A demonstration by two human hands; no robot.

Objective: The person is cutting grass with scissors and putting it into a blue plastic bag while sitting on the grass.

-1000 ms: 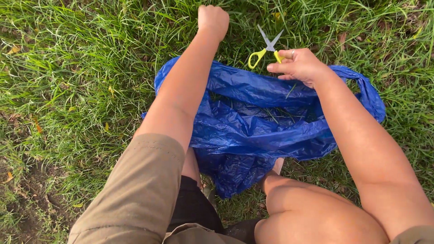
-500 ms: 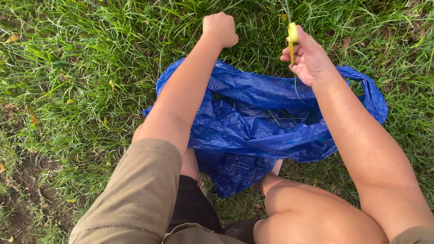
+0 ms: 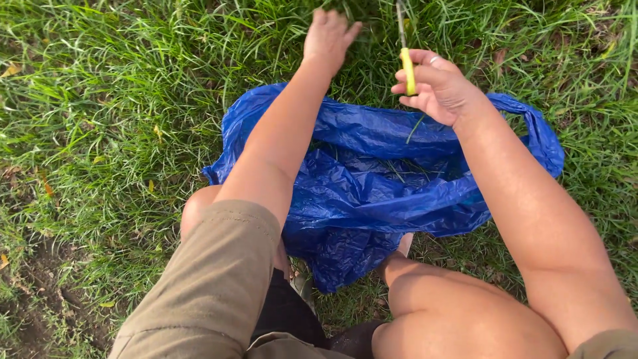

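Observation:
My left hand [image 3: 327,36] reaches past the far rim of a crumpled blue plastic bag [image 3: 372,193] into tall grass [image 3: 199,60], fingers spread among the blades. My right hand [image 3: 438,86] grips yellow-handled scissors [image 3: 407,63] above the bag's far edge; the blades point away into the grass, edge-on. A few cut grass blades lie inside the bag. One blade hangs below my right hand.
Grass surrounds the bag on all sides. A bare patch of dirt [image 3: 40,286] shows at the lower left. My knees [image 3: 438,312] are at the bottom edge, with the bag's near end between them. A bag handle loop [image 3: 531,119] lies at the right.
My left hand opened from a fist and pushed further into the grass. The scissors turned from lying flat and open to edge-on, pointing into the grass.

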